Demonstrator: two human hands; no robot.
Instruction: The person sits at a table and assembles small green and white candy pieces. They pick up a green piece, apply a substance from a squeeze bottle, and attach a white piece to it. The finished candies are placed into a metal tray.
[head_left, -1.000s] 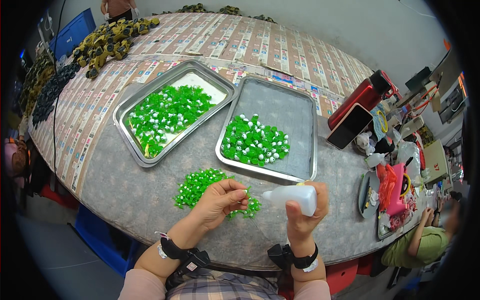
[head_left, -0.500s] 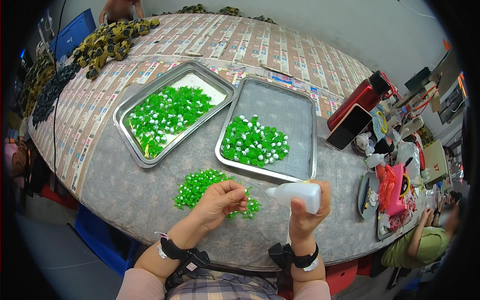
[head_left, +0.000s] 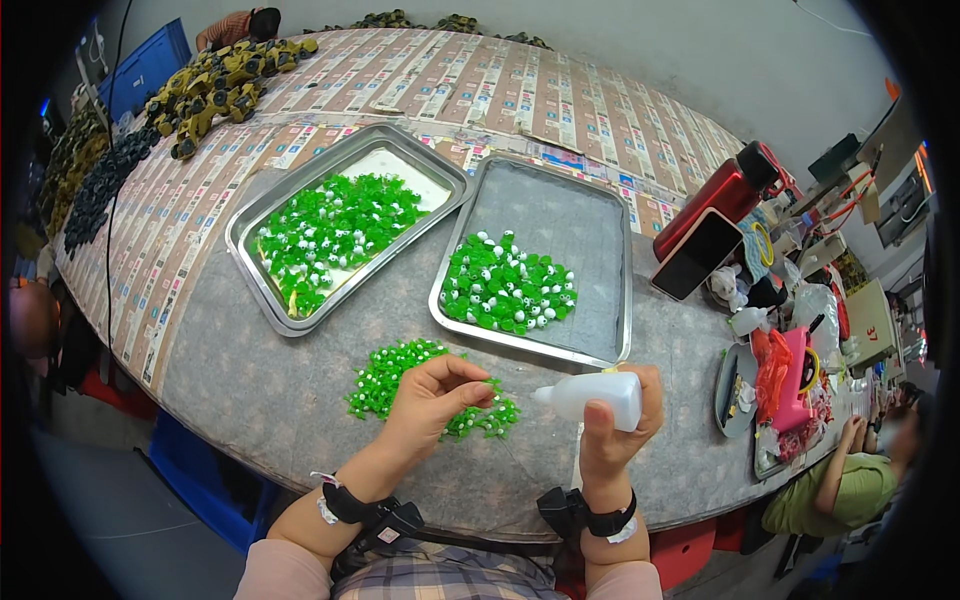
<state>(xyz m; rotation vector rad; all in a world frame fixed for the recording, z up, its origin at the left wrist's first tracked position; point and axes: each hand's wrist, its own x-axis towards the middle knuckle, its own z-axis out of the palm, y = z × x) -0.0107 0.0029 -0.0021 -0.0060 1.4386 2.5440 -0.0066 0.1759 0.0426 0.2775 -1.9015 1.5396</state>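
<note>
My right hand (head_left: 618, 420) grips a translucent white squeeze bottle (head_left: 590, 398) lying nearly level, its narrow nozzle pointing left toward my other hand. With thumb and fingertips drawn together, my left hand (head_left: 437, 405) pinches a small green plastic piece, mostly hidden by the fingers. Beneath and behind that hand spreads a loose pile of small green pieces with white dots (head_left: 395, 375). Farther off, a metal tray (head_left: 610, 270) holds green pieces with white eye-like balls (head_left: 508, 285). Left of it, a second metal tray (head_left: 250, 283) carries many similar pieces (head_left: 340, 225).
A red bottle (head_left: 712, 200) stands at the right with a phone (head_left: 697, 254) leaning by it. Nearer are a grey dish (head_left: 735, 400) and a pink container (head_left: 790, 380). Yellow toy parts (head_left: 220, 85) heap at the far left. People sit at the far left and right.
The bottle and my right hand have shifted very slightly. The green piece at my left fingertips shows less than before. A person at the far left has bent forward.
</note>
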